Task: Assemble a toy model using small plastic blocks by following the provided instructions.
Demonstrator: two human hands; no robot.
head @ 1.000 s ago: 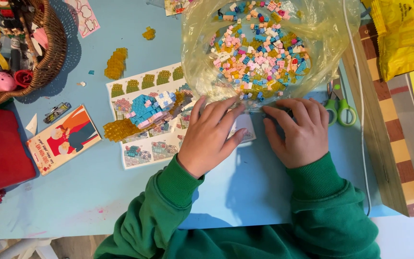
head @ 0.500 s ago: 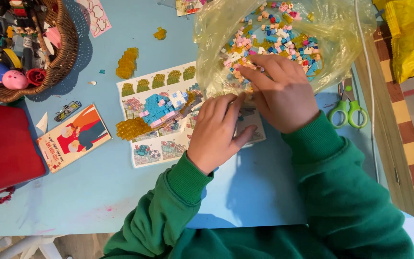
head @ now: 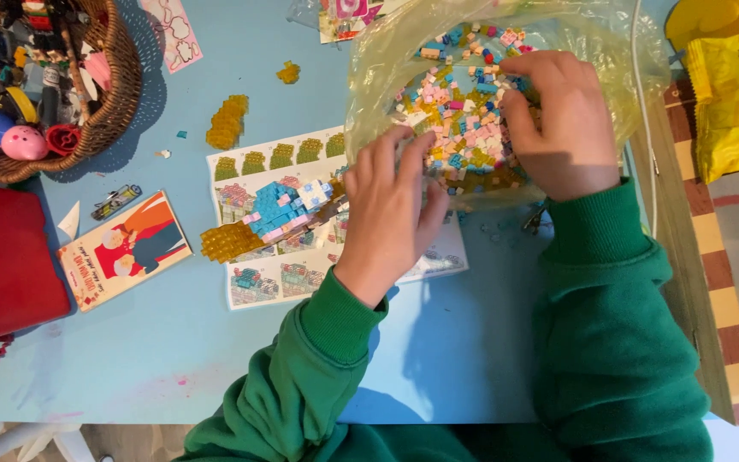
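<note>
The half-built brick model (head: 280, 210), blue and pink on a yellow base, lies on the instruction sheet (head: 275, 278) mid-worktop, clearly unfinished, with many loose bricks left in the plastic bag (head: 387, 77) near the far edge. Your left hand (head: 391, 214) lies flat, fingers spread, holding nothing I can see. Your right hand (head: 553, 120) curls into the bag, fingertips among the bricks; I cannot tell whether it has one.

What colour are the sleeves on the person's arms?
Green sleeves, seen in the head view.

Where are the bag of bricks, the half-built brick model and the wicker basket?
bag of bricks (head: 472, 128), head view, on the brick pile inside
brick model (head: 280, 210), head view, on its blue top
wicker basket (head: 121, 94), head view, on its right rim
</note>
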